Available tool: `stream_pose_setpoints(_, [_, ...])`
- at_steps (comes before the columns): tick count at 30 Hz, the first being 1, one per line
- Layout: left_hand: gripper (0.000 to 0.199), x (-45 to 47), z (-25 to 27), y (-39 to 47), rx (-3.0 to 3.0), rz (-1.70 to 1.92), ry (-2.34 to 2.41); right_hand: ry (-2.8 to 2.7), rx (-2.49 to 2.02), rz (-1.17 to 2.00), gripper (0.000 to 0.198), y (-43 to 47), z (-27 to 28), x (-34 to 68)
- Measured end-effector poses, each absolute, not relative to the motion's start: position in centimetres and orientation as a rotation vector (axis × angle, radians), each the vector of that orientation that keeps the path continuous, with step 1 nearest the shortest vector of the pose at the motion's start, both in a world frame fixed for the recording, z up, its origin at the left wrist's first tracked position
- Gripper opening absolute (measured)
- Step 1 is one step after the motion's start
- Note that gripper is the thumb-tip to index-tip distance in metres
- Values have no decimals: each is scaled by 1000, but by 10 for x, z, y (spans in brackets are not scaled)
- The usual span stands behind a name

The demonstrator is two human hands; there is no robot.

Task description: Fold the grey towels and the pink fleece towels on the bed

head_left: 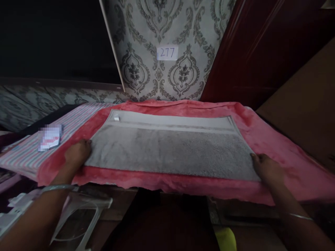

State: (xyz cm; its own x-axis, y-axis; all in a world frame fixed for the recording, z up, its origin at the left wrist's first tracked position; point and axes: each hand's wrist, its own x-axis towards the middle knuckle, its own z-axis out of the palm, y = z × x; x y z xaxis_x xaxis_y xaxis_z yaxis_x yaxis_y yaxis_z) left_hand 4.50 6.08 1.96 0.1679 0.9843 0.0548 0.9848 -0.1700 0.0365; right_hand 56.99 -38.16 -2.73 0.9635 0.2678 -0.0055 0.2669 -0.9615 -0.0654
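- A gray towel (167, 153) lies spread nearly flat across a pink plush cover (193, 188), its long near side running just inside the cover's near edge, as I watch through the head camera.
- The wearer's left hand (78, 152) grips the towel's left side toward its near corner, fingers curled in; the back of the hand hides part of the hold from me.
- Opposite, I see the right hand (267, 167) pinch the towel's right side between thumb and bent fingers, close above the near right corner.
- A pale band (170, 121) crosses the towel along its far side, with a small white label (116, 118) at the far left corner.
- Beyond the cover's left edge I make out a striped cloth (75, 120) bearing a flat item (51, 137) blurred by pixels.
- Patterned wallpaper (159, 83) rises behind the far edge, carrying a paper sign (167, 52) that I read as "277", between a dark television screen (54, 42) and a glossy dark red panel (251, 42).
- Below the near edge, I spot a pale plastic frame (104, 203) at left and a yellow object (226, 238), too cropped to identify, right of center.
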Motion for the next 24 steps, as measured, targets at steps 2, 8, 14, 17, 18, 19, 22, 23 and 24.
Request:
stream_pose_setpoints(2, [64,45,22,58,-2365,-28,-2031,-409,-3082,55,49,-385,-27,569])
stream_pose_setpoints(8, [65,44,19,57,-2254,153,-1995,-460,-3051,-35,48,-401,-34,568])
stream_pose_setpoints(14, [69,41,10,63,-2239,147,-1986,-337,-3032,-83,58,-400,-37,562])
stream_pose_setpoints(17, [68,35,14,68,-2305,131,-1994,-340,-3049,-52,58,-404,-37,563])
stream_pose_setpoints(18, [67,35,16,69,-2323,127,-2013,-368,-3057,-71,56,-404,-37,563])
stream_pose_setpoints(19, [66,37,19,68,-2332,97,-2015,-417,-3061,-127,54,-403,-36,563])
stream_pose_setpoints(22, [64,66,22,52,-2360,-171,-1791,-708,-2935,-441,51,-380,-31,551])
stream_pose_setpoints(23, [63,85,21,43,-2399,-286,-1630,-851,-2837,-519,52,-364,-29,542])
stream_pose_setpoints(24, [63,107,19,32,-2528,-322,-1470,-993,-2724,-541,53,-344,-27,530])
